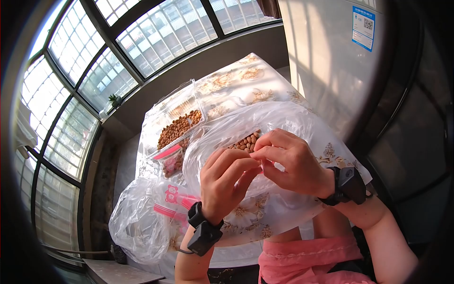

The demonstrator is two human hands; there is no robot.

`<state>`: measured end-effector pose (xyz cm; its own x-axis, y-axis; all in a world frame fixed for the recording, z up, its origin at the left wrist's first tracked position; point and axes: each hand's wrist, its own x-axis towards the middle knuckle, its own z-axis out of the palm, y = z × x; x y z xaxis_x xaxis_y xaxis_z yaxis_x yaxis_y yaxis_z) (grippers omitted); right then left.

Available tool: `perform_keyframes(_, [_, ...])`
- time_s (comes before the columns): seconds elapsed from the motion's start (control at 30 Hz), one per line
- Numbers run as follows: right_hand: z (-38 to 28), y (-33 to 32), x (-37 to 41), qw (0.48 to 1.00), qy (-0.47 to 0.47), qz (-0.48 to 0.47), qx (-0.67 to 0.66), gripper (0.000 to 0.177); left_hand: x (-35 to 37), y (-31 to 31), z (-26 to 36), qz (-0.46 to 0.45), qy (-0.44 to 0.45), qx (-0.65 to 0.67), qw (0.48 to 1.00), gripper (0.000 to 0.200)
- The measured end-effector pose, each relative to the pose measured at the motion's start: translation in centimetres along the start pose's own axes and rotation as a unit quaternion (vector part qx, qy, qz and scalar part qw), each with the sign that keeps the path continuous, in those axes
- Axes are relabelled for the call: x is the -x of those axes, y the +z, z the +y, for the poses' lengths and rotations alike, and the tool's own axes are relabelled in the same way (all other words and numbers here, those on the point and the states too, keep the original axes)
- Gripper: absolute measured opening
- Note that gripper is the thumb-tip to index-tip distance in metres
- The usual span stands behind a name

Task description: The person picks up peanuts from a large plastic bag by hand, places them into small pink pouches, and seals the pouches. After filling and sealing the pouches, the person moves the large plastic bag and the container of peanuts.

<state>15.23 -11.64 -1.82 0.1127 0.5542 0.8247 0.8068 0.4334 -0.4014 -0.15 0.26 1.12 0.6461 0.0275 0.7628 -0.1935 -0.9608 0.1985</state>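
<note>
My left hand (228, 177) and my right hand (292, 158) meet over the table, thumbs and fingertips pinched together. Between them shows the pink edge of what looks like a small zip bag (279, 166), mostly hidden behind my fingers. Brown peanuts (247, 141) show just beyond the fingertips; whether they lie inside that bag is hard to see. Under the hands spreads a large clear plastic bag (213, 137). To the left, a filled zip bag (173, 163) with a pink top leans by a clear plastic box (197, 102) holding many peanuts.
Flat pink-topped zip bags (171, 211) lie on crumpled clear plastic (137, 227) at the table's left front. A flower-patterned cloth (236, 78) covers the table. Barred windows (165, 35) stand behind and left, a white appliance (326, 57) at right. A small plant (115, 100) sits on the sill.
</note>
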Motion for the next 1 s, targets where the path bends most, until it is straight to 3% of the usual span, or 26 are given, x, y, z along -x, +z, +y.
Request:
perform_keyframes(0.37, [0.1, -0.6, -0.4, 0.996, 0.029, 0.087, -0.021, 0.011, 0.4, 0.2, -0.2, -0.008, -0.072, -0.016, 0.997, 0.020])
perform_keyframes(0.57, [0.2, -0.5, -0.3, 0.993, 0.078, 0.088, -0.024, 0.009, 0.2, -0.6, -0.3, 0.060, -0.064, -0.080, 0.993, 0.020])
perform_keyframes(0.77, [1.1, 0.1, 0.1, 0.996, 0.081, 0.036, 0.001, 0.012, 0.3, -1.1, -0.5, 0.077, -0.098, -0.122, 0.985, 0.010])
perform_keyframes(0.83, [1.3, 0.2, 0.4, 0.994, 0.098, -0.033, 0.021, 0.020, 0.6, -1.0, -0.8, 0.079, -0.110, -0.123, 0.983, 0.010])
perform_keyframes(1.0, [0.5, 0.4, -0.3, 0.990, 0.064, -0.103, 0.076, 0.022, 0.5, -0.6, -1.0, 0.099, -0.133, -0.103, 0.981, 0.011])
